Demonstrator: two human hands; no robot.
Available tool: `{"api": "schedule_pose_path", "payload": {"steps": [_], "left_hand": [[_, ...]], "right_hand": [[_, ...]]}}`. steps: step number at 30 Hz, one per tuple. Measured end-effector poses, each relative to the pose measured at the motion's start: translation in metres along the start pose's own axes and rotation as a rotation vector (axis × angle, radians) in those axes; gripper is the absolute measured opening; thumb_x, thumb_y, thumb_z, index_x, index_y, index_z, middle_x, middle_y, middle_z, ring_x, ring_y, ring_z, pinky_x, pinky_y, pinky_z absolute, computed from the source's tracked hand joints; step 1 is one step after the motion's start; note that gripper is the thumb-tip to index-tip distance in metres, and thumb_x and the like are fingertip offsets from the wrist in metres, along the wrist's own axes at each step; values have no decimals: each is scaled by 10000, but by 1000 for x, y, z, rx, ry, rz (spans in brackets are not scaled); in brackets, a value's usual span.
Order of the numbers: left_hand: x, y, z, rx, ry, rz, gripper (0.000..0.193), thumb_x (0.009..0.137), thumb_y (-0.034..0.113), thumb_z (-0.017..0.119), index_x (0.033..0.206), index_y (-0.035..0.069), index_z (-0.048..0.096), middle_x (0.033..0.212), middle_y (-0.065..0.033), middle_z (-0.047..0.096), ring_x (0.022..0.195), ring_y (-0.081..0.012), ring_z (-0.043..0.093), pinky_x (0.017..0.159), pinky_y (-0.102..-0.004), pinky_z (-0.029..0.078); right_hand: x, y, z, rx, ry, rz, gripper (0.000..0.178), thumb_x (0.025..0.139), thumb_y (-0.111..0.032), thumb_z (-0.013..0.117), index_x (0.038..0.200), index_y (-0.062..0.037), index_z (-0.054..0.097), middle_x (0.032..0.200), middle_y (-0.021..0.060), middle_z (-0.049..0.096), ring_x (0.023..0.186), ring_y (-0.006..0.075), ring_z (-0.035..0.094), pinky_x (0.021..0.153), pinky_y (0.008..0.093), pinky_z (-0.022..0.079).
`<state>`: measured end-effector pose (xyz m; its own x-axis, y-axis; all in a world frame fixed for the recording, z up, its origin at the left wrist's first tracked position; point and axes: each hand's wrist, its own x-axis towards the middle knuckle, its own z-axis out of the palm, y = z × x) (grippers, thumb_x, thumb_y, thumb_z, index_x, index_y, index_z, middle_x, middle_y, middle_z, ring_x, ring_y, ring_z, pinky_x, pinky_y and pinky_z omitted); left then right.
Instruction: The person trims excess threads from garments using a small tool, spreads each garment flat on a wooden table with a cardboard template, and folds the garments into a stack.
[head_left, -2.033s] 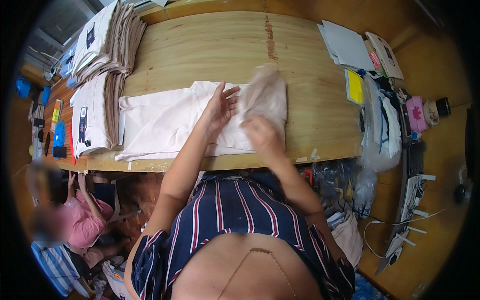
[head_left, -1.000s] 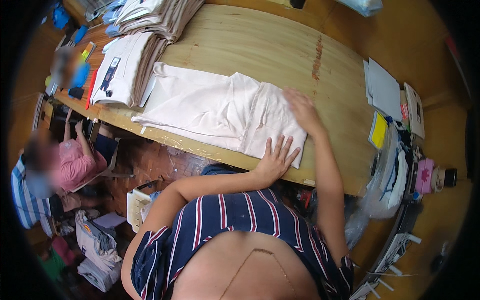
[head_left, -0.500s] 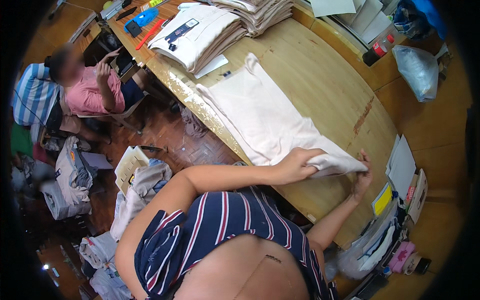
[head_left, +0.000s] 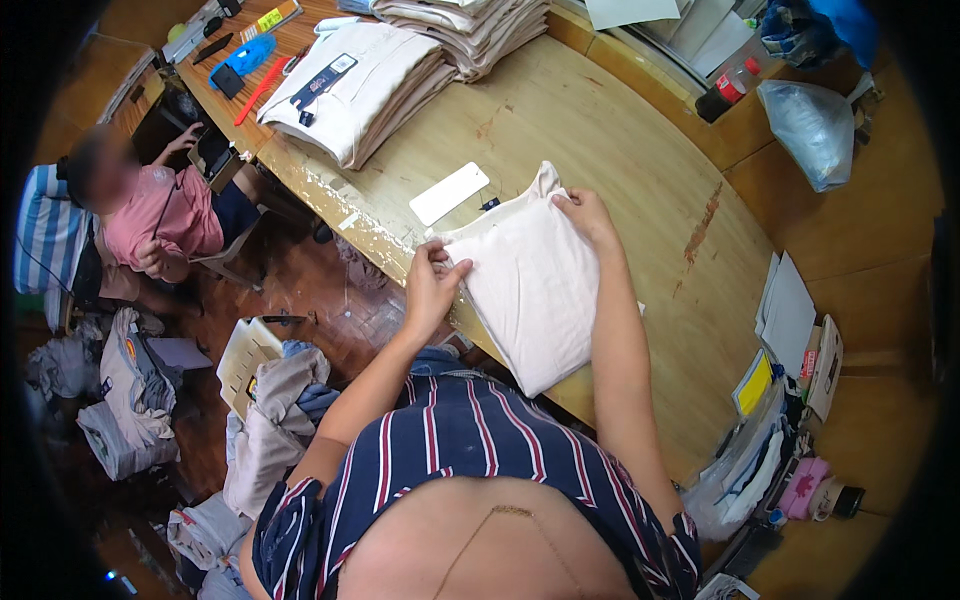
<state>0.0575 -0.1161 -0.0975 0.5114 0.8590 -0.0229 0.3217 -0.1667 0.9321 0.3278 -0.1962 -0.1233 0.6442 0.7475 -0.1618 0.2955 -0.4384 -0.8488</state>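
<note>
- Pale pink folded garment (head_left: pixel 530 285) lies on the wooden table (head_left: pixel 640 150) near its front edge — folding looks nearly finished.
- Left hand (head_left: pixel 432 285) pinches one corner; right hand (head_left: pixel 588 215), fingers curled, grips the far corner.
- Next move probably calls for squaring the edges — then stacking.

We see a garment workshop: folded shirt stacks (head_left: pixel 400 60) on a long wooden table (head_left: pixel 600 130), clothes heaps (head_left: pixel 130 400) on the floor.
</note>
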Motion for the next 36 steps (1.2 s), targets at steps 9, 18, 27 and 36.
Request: {"api": "schedule_pose_path", "payload": {"steps": [9, 18, 27, 36], "left_hand": [[33, 7, 11, 326, 81, 141, 213, 794, 152, 528, 753, -52, 482, 697, -224, 518, 665, -381, 518, 610, -411, 421], [94, 2, 20, 210, -78, 127, 249, 719, 158, 635, 829, -32, 516, 724, -128, 585, 665, -203, 563, 611, -305, 447], [58, -4, 20, 60, -72, 77, 250, 755, 163, 622, 860, -41, 525, 748, -123, 584, 614, -149, 547, 585, -268, 450], [82, 0, 20, 65, -132, 176, 115, 806, 70, 499, 876, -17, 525, 736, -112, 589, 622, -136, 569, 528, -256, 458]], "right_hand": [[-18, -43, 12, -574, 235, 27, 266, 843, -321, 428, 1005, -124, 506, 823, 218, 583, 812, 384, 552, 714, 424, 421], [-62, -9, -24, -73, 478, 51, 257, 826, -267, 482, 967, -63, 551, 855, 197, 591, 815, 335, 571, 681, 408, 429], [-233, -8, 7, -351, 735, 189, 162, 755, -164, 588, 814, -15, 608, 765, 132, 573, 657, 279, 552, 608, 341, 442], [-237, 21, 19, 430, 705, 250, 153, 755, -139, 582, 869, -37, 574, 719, 146, 597, 634, 299, 557, 604, 356, 423]]}}
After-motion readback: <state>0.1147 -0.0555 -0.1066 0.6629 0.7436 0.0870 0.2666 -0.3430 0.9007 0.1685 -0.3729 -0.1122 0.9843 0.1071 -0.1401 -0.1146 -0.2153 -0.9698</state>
